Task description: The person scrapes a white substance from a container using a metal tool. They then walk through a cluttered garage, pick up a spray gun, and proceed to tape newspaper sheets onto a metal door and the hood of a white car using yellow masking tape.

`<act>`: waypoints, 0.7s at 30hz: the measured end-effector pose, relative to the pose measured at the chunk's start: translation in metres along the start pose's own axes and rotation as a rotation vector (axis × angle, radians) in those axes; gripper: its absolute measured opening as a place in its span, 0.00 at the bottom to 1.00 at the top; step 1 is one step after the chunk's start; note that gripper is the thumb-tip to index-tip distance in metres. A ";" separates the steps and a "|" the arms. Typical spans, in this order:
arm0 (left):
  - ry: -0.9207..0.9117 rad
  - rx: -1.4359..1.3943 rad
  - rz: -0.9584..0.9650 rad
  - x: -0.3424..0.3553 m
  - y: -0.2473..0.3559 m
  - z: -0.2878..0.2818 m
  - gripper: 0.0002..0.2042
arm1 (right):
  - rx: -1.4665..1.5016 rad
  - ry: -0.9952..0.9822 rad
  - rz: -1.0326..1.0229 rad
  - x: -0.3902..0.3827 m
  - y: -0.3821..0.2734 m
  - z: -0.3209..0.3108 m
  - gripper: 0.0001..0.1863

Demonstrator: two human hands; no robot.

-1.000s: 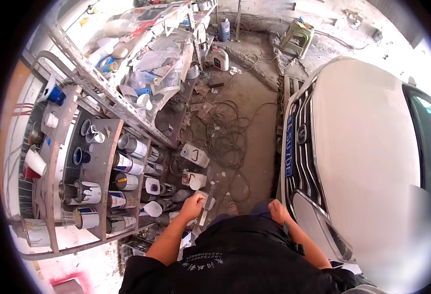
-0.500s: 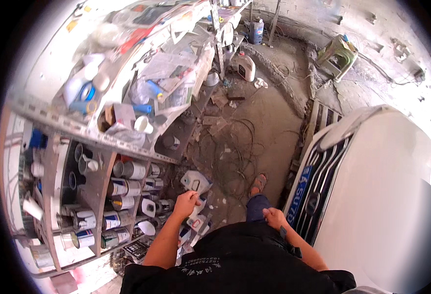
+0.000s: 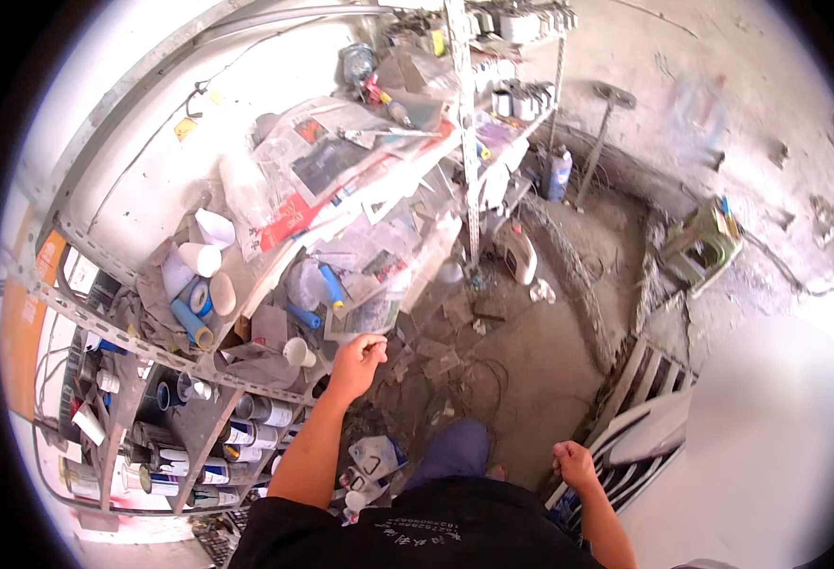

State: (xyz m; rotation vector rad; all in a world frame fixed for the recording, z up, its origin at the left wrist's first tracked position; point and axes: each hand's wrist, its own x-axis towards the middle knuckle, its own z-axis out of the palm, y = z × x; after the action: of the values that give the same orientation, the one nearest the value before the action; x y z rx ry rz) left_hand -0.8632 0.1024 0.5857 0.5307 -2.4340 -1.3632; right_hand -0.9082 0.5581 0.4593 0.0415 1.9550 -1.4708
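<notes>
My left hand (image 3: 360, 360) is closed, thumb against fingers, in front of the lower edge of a shelf spread with newspaper (image 3: 365, 318); whether it holds anything is hidden. Near it are blue tape rolls (image 3: 331, 284) and a white paper cup (image 3: 298, 352). My right hand (image 3: 573, 462) is curled closed low on the right, beside the slatted grille (image 3: 616, 408); I cannot see whether anything is in it.
A metal shelving post (image 3: 464, 171) rises over paint cans (image 3: 256, 436) and clutter. A white jug (image 3: 514, 251) stands on the floor (image 3: 493, 332) beside cables and a broken concrete ridge. A green stool (image 3: 696, 242) is by the wall. A white car (image 3: 649, 512) fills the lower right.
My view has swung up toward the shelving and far wall. My left hand has risen toward the papered shelf; my right hand has moved a little right. The car has slid down in view.
</notes>
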 end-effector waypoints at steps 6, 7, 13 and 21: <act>0.205 0.053 0.227 0.145 0.078 -0.035 0.07 | -0.145 0.006 -0.343 0.140 -0.062 -0.038 0.07; 0.260 0.094 0.294 0.176 0.085 -0.050 0.06 | -0.205 0.021 -0.394 0.160 -0.077 -0.031 0.09; 0.376 0.138 0.257 0.417 0.145 -0.069 0.08 | -0.405 0.079 -0.334 0.268 -0.121 -0.027 0.17; 0.463 0.624 -0.228 0.636 0.081 -0.069 0.18 | -0.436 0.155 -0.266 0.329 -0.148 -0.042 0.18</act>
State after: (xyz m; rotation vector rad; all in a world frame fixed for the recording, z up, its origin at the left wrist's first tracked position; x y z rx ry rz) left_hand -1.4110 -0.1994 0.7407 1.1512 -2.4015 -0.4261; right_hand -1.2421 0.4220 0.4150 -0.3173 2.4447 -1.1938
